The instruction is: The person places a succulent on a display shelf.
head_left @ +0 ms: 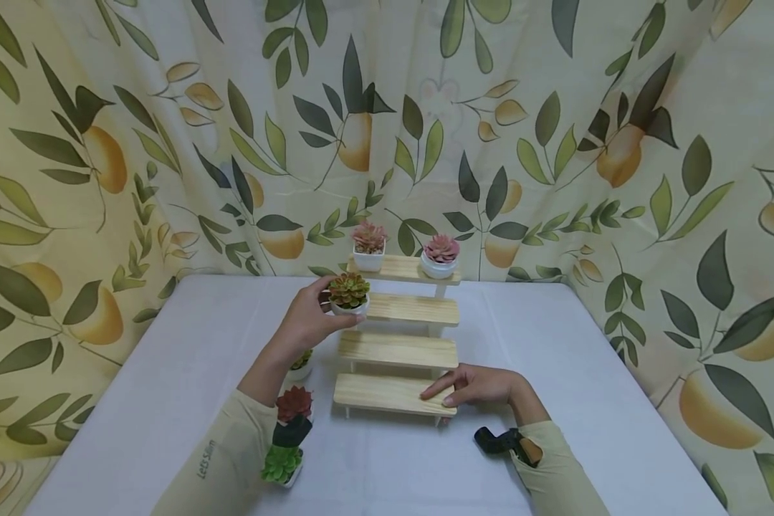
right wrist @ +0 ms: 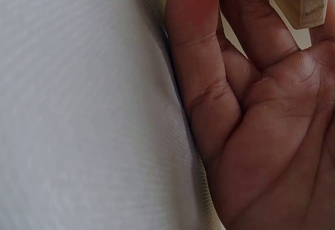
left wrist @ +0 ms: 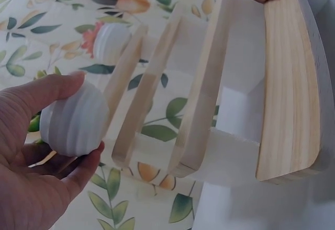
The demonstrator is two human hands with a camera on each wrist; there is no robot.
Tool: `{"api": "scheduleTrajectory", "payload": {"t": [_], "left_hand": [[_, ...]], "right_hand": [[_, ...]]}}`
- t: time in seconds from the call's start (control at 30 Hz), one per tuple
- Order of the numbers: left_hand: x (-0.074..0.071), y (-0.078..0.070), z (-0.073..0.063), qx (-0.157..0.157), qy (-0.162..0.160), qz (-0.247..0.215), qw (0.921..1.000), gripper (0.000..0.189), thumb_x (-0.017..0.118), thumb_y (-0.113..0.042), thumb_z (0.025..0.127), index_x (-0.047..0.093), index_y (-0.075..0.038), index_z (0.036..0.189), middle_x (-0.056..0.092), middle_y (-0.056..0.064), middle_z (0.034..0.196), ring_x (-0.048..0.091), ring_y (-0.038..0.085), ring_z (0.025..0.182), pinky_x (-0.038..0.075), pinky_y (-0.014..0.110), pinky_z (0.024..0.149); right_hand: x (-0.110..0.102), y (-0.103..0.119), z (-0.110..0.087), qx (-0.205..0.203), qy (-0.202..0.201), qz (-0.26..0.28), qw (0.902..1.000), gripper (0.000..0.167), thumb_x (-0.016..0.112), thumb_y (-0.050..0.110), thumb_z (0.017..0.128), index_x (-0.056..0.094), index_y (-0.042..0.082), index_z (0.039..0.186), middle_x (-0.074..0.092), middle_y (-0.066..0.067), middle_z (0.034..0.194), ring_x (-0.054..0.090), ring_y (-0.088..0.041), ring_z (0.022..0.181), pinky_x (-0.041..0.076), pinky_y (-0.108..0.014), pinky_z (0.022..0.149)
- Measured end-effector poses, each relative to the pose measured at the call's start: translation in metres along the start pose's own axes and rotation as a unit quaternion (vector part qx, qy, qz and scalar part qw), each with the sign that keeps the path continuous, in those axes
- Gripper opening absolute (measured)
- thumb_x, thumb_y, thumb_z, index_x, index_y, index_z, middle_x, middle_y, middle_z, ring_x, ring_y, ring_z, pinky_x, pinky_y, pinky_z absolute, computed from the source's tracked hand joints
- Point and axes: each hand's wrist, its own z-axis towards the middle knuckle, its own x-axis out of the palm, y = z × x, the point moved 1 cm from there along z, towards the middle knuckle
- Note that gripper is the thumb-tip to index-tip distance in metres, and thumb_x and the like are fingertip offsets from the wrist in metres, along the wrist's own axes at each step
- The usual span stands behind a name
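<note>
Between thumb and fingers, my left hand [head_left: 309,315] holds a potted succulent [head_left: 349,292] with green-brown leaves, beside the left end of the second-highest step of a wooden stepped shelf [head_left: 396,349]. The left wrist view shows its ribbed white pot [left wrist: 76,120] in that grip, apart from the lowest plank. At the right end of the lowest step, my right hand [head_left: 480,385] grips the plank, index finger and thumb on top and other fingers lower. The right wrist view catches the plank's corner [right wrist: 313,2] among the fingers. Two pink succulents, one left [head_left: 369,246] and one right [head_left: 441,256], stand on the top step.
Left of the shelf, partly behind my left arm, stand a green potted succulent [head_left: 301,363], a red one [head_left: 294,403] and a bright green one [head_left: 282,464]. White cloth covers the table [head_left: 619,444]. A leaf-and-fruit patterned curtain [head_left: 419,129] hangs behind.
</note>
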Motion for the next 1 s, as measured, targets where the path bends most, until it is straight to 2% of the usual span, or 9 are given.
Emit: {"api": "scheduleTrajectory", "payload": {"t": [0.07,0.27,0.5,0.57,0.7,0.83,0.97,1.0], "left_hand": [[0.002,0.001,0.0,-0.001,0.0,0.004,1.0,0.084,0.09,-0.019,0.083,0.046,-0.008,0.153,0.051,0.018,0.148,0.054,0.042,0.132,0.051,0.051,0.103],[0.008,0.003,0.003,0.001,0.0,0.008,1.0,0.084,0.09,-0.017,0.083,0.045,-0.007,0.154,0.051,0.019,0.148,0.054,0.044,0.131,0.051,0.051,0.103],[0.012,0.003,0.005,-0.008,-0.003,0.006,0.9999,0.086,0.09,-0.02,0.083,0.045,-0.01,0.155,0.053,0.017,0.147,0.055,0.042,0.13,0.051,0.051,0.102],[0.013,0.003,0.006,-0.009,-0.005,0.009,0.9999,0.087,0.09,-0.022,0.083,0.045,-0.01,0.155,0.052,0.017,0.148,0.055,0.042,0.131,0.05,0.051,0.103],[0.016,0.002,0.009,-0.013,-0.011,0.015,0.9997,0.088,0.091,-0.023,0.082,0.045,-0.01,0.155,0.05,0.017,0.151,0.054,0.042,0.131,0.049,0.051,0.105],[0.02,0.002,0.013,-0.013,-0.01,0.006,0.9998,0.088,0.092,-0.022,0.081,0.046,-0.011,0.155,0.052,0.015,0.149,0.056,0.038,0.13,0.051,0.049,0.103],[0.023,0.0,0.016,-0.006,-0.014,-0.003,0.9999,0.085,0.092,-0.02,0.08,0.049,-0.012,0.153,0.056,0.013,0.144,0.059,0.035,0.126,0.055,0.046,0.098],[0.024,0.0,0.016,-0.006,-0.015,-0.004,0.9999,0.084,0.092,-0.02,0.08,0.049,-0.012,0.152,0.056,0.013,0.143,0.059,0.034,0.126,0.055,0.045,0.097]], "right_hand": [[0.0,-0.001,0.0,0.0,-0.001,-0.001,1.0,0.034,0.059,0.006,0.105,0.063,-0.003,0.138,0.061,-0.015,0.141,0.056,-0.011,0.107,0.044,-0.026,0.097],[0.001,-0.003,-0.002,0.004,-0.006,-0.005,1.0,0.033,0.059,0.006,0.105,0.067,0.003,0.137,0.061,-0.013,0.142,0.054,-0.014,0.127,0.042,-0.027,0.107],[0.001,0.0,0.0,0.004,-0.006,-0.01,0.9999,0.033,0.06,0.008,0.105,0.067,0.002,0.137,0.062,-0.013,0.141,0.055,-0.014,0.118,0.043,-0.027,0.102],[0.0,0.001,0.0,0.004,-0.006,-0.013,0.9999,0.033,0.06,0.008,0.105,0.066,0.002,0.137,0.067,-0.014,0.133,0.055,-0.014,0.115,0.044,-0.027,0.101],[0.0,0.002,0.0,0.005,-0.006,-0.016,0.9998,0.033,0.06,0.007,0.105,0.065,-0.002,0.137,0.069,-0.01,0.13,0.056,-0.013,0.112,0.044,-0.026,0.099],[0.0,0.001,0.0,0.008,-0.004,-0.012,0.9999,0.034,0.059,0.007,0.105,0.063,-0.005,0.137,0.07,-0.003,0.128,0.055,-0.013,0.115,0.044,-0.027,0.101],[0.0,0.001,-0.001,0.006,-0.005,-0.01,0.9999,0.034,0.059,0.007,0.105,0.064,-0.003,0.137,0.069,-0.007,0.131,0.055,-0.014,0.122,0.043,-0.027,0.104],[0.001,0.001,-0.001,0.006,-0.005,-0.008,0.9999,0.034,0.059,0.007,0.105,0.065,-0.001,0.137,0.066,-0.008,0.135,0.055,-0.015,0.124,0.043,-0.028,0.105]]}}
